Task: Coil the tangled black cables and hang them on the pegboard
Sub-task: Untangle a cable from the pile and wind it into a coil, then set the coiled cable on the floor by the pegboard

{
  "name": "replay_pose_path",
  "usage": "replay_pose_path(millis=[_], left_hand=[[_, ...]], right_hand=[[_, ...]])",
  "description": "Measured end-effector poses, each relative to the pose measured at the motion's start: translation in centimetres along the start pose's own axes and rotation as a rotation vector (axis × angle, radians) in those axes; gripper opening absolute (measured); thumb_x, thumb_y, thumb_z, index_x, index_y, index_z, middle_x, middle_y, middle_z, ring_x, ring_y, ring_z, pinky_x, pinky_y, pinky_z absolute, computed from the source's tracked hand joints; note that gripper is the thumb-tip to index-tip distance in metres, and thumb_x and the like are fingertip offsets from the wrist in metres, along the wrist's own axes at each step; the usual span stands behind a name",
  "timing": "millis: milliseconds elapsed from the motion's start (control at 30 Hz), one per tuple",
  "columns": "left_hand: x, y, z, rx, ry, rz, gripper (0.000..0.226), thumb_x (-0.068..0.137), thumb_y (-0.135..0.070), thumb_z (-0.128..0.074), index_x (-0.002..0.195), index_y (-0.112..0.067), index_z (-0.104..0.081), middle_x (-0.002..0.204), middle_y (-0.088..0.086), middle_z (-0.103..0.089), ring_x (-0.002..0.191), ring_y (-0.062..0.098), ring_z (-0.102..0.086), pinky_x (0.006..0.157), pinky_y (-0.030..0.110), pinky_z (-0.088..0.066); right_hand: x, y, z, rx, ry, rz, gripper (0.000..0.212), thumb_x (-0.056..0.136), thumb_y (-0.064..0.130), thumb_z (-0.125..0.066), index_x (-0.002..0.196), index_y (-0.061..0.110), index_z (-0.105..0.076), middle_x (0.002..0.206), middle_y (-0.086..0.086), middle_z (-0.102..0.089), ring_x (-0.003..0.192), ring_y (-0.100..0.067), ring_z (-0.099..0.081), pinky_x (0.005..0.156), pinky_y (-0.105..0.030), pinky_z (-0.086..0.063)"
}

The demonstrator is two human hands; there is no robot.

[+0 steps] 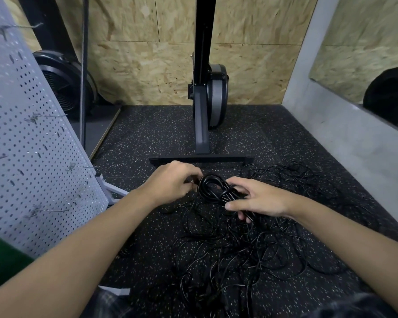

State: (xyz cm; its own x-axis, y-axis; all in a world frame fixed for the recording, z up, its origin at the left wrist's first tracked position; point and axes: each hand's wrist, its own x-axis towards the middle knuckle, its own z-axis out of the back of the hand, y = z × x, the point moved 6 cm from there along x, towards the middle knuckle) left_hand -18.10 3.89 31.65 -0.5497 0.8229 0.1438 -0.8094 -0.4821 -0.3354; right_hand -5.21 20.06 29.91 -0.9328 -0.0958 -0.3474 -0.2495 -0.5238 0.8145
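A small coil of black cable (213,188) hangs between my two hands above the speckled floor. My right hand (257,199) grips the coil's bundled part with thumb and fingers curled round it. My left hand (174,179) pinches the cable at the coil's left side; its fingertips are partly hidden. Under my hands a tangled heap of thin black cables (237,251) spreads over the floor. The grey pegboard (28,143) stands tilted at the left, with several bare wire hooks (78,167) sticking out.
An exercise machine with a black foot bar (201,159) stands just beyond my hands. More loose cable (292,173) lies at the right, near the grey wall (345,134). A black fan (62,83) sits behind the pegboard. The pegboard's white foot (115,191) juts onto the floor.
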Motion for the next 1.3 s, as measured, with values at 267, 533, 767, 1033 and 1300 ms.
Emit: replay_pose_path(millis=[267, 533, 767, 1033, 1300], left_hand=[[-0.8, 1.3, -1.6, -0.031, 0.097, 0.004, 0.031, 0.092, -0.017, -0.075, 0.119, -0.029, -0.069, 0.12, -0.013, -0.067, 0.113, 0.011, -0.059, 0.1, 0.04, -0.051], [-2.2, 2.2, -1.5, -0.247, 0.29, 0.104, 0.063, 0.083, -0.024, -0.08, 0.14, -0.038, -0.06, 0.129, -0.019, -0.068, 0.117, -0.001, -0.061, 0.104, 0.024, -0.045], [-3.7, 7.0, -1.4, -0.249, 0.241, 0.264, 0.033, 0.089, -0.025, -0.082, 0.121, -0.025, -0.076, 0.109, -0.01, -0.077, 0.099, 0.004, -0.071, 0.096, 0.028, -0.057], [-7.5, 15.6, -2.9, -0.129, 0.231, 0.559, 0.021, 0.091, -0.022, -0.078, 0.112, -0.017, -0.074, 0.102, -0.001, -0.071, 0.093, 0.013, -0.066, 0.074, 0.023, -0.048], [-14.3, 25.1, -11.3, -0.423, 0.078, 1.073, 0.02, 0.09, -0.014, -0.08, 0.108, -0.005, -0.077, 0.087, 0.007, -0.077, 0.08, 0.019, -0.075, 0.081, 0.03, -0.062]], right_hand=[[1.4, -2.1, 0.7, -0.368, -0.124, -0.104, 0.074, 0.083, 0.039, -0.085, 0.146, 0.047, -0.048, 0.144, 0.001, -0.055, 0.133, -0.018, -0.053, 0.115, -0.04, -0.043], [4.6, -1.2, -0.6, -0.452, -0.104, -0.036, 0.067, 0.078, 0.035, -0.087, 0.137, 0.046, -0.057, 0.134, 0.002, -0.064, 0.125, -0.016, -0.059, 0.11, -0.039, -0.046], [9.7, 0.5, -3.0, -0.462, -0.046, 0.006, 0.065, 0.079, 0.035, -0.088, 0.137, 0.034, -0.06, 0.126, 0.004, -0.065, 0.12, -0.017, -0.06, 0.094, -0.029, -0.041], [16.5, 0.2, -6.3, -0.57, 0.036, -0.016, 0.087, 0.09, 0.04, -0.08, 0.16, 0.023, -0.032, 0.159, -0.006, -0.044, 0.144, -0.027, -0.045, 0.115, -0.037, -0.038], [22.2, -3.2, -8.9, -0.811, 0.195, -0.112, 0.093, 0.094, 0.04, -0.074, 0.164, 0.013, -0.019, 0.164, -0.013, -0.036, 0.148, -0.032, -0.038, 0.119, -0.04, -0.037]])
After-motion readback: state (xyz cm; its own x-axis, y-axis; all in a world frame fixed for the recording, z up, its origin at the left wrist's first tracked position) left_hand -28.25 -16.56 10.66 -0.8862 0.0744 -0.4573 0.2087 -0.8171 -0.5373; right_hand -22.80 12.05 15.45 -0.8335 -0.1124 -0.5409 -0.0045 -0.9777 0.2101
